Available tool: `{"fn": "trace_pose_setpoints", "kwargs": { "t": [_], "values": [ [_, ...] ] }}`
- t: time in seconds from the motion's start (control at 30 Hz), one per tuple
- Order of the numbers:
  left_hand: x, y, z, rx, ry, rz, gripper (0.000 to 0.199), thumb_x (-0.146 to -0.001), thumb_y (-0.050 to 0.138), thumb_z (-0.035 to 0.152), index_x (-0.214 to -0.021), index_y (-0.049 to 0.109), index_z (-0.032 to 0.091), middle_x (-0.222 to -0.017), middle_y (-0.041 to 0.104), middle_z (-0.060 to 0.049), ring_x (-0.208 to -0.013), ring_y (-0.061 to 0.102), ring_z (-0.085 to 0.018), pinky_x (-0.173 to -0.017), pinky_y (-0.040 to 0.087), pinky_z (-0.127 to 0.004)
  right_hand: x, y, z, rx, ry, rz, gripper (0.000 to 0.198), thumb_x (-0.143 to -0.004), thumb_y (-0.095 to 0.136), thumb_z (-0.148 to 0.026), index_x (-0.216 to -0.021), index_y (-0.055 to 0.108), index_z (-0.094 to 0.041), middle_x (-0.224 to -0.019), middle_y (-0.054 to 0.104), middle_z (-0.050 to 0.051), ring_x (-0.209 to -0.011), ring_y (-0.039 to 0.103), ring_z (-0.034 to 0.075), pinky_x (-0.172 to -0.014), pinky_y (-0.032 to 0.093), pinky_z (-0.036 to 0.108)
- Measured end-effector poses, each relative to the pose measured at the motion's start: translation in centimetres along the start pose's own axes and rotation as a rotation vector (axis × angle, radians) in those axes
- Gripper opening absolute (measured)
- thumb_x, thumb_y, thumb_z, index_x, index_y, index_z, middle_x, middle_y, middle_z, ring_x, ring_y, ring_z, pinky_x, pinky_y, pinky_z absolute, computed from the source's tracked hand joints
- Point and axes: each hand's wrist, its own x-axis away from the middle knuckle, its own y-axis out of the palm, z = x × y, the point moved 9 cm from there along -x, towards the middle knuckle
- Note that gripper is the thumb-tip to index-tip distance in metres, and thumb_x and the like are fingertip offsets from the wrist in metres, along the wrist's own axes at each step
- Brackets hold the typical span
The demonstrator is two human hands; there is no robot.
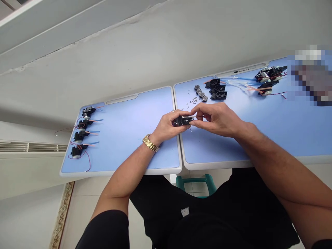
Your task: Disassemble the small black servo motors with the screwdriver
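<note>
Above the gap between two blue tables, my left hand (168,123) is closed around a small black plastic assembly (186,120) with a round white spot on its face. My right hand (220,119) is closed at the right end of the same assembly, thumb and fingers pinched against it. A thin pale strip (190,117) runs along its top towards the right fingers; whether they grip it, I cannot tell. Beyond the hands lie several small screws (193,100), several round metal parts (199,91) in a row and several black plastic housings (219,95).
At the left table's (135,138) far left stand several black assemblies (84,124) with wires and tubes. On the right table (215,148) lie more black units (267,86), clear tubing (236,83) and a pen (241,70). Below is a green stool (194,180).
</note>
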Motion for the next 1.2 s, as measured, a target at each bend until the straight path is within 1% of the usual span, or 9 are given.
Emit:
{"fn": "trace_pose_setpoints", "kwargs": {
  "t": [0.13,0.23,0.3,0.43,0.57,0.67,0.73,0.97,1.2],
  "values": [
    [-0.1,-0.3,0.4,-0.093,0.014,0.014,0.034,-0.093,0.093,0.031,-0.126,0.089,0.026,-0.114,0.087,-0.007,-0.102,0.076,-0.021,-0.096,0.060,-0.038,0.1,-1.5,0.1,0.003,0.056,0.080,0.011,-0.103,0.077,-0.040,-0.104,0.081,-0.031,-0.088,0.079,0.002,-0.074,0.067,0.022,-0.072,0.050,0.041],
    [-0.2,-0.5,0.2,-0.136,0.028,0.022,0.036,-0.095,0.095,0.038,-0.128,0.088,0.026,-0.114,0.088,-0.007,-0.101,0.077,-0.021,-0.098,0.061,-0.038,0.4,-2.8,0.1,0.006,0.036,0.165,0.021,-0.111,0.069,-0.042,-0.111,0.086,-0.030,-0.096,0.084,0.004,-0.080,0.071,0.023,-0.077,0.056,0.042],
    [-0.1,-0.5,0.1,-0.157,0.054,0.021,0.036,-0.097,0.095,0.040,-0.130,0.087,0.027,-0.113,0.088,-0.006,-0.100,0.077,-0.021,-0.097,0.062,-0.038,0.6,-3.4,0.1,0.049,0.004,0.196,0.029,-0.115,0.067,-0.050,-0.117,0.088,-0.030,-0.086,0.080,0.002,-0.071,0.065,0.021,-0.071,0.054,0.040],
    [0.0,-0.5,-0.1,-0.216,0.095,0.022,0.033,-0.099,0.093,0.036,-0.131,0.086,0.028,-0.110,0.088,-0.004,-0.096,0.078,-0.020,-0.096,0.064,-0.038,1.0,-4.0,0.0,0.211,-0.023,0.246,0.042,-0.120,0.058,-0.056,-0.102,0.083,-0.028,-0.064,0.061,-0.002,-0.054,0.048,0.017,-0.058,0.039,0.038],
    [0.1,-0.5,0.2,-0.212,0.135,0.030,0.033,-0.099,0.093,0.030,-0.131,0.086,0.027,-0.109,0.088,-0.003,-0.095,0.078,-0.019,-0.094,0.064,-0.036,1.4,-5.2,-0.5,0.151,-0.023,0.388,0.026,-0.111,0.076,-0.051,-0.098,0.072,-0.029,-0.064,0.060,-0.003,-0.055,0.052,0.018,-0.058,0.044,0.039],
    [0.2,-0.5,0.0,-0.232,0.123,0.039,0.034,-0.098,0.093,0.029,-0.131,0.086,0.028,-0.107,0.087,-0.003,-0.093,0.078,-0.019,-0.092,0.064,-0.036,1.7,-6.2,-1.2,0.019,-0.058,0.511,0.035,-0.101,0.090,-0.054,-0.087,0.067,-0.031,-0.077,0.072,0.001,-0.064,0.061,0.021,-0.059,0.049,0.041],
    [0.2,-0.5,-0.1,-0.243,0.111,0.043,0.034,-0.098,0.094,0.030,-0.131,0.087,0.028,-0.105,0.087,-0.003,-0.092,0.077,-0.019,-0.091,0.063,-0.036,1.9,-6.8,-1.4,-0.030,-0.072,0.565,0.041,-0.099,0.093,-0.057,-0.082,0.067,-0.031,-0.076,0.072,0.002,-0.063,0.059,0.021,-0.057,0.048,0.041],
    [0.1,-0.6,0.0,-0.199,0.127,0.052,0.033,-0.098,0.093,0.029,-0.130,0.087,0.027,-0.107,0.087,-0.004,-0.093,0.077,-0.018,-0.093,0.063,-0.036,1.8,-5.8,-2.0,-0.055,-0.193,0.472,0.040,-0.112,0.079,-0.057,-0.084,0.073,-0.029,-0.068,0.067,-0.001,-0.054,0.053,0.015,-0.051,0.041,0.037],
    [0.2,-0.6,0.0,-0.227,0.122,0.055,0.032,-0.098,0.093,0.029,-0.130,0.086,0.027,-0.105,0.086,-0.003,-0.092,0.076,-0.018,-0.092,0.063,-0.037,2.4,-5.2,-1.9,0.213,-0.253,0.572,0.030,-0.110,0.082,-0.040,-0.083,0.071,-0.029,-0.067,0.070,-0.003,-0.054,0.057,0.017,-0.055,0.044,0.038]
  ]
}}
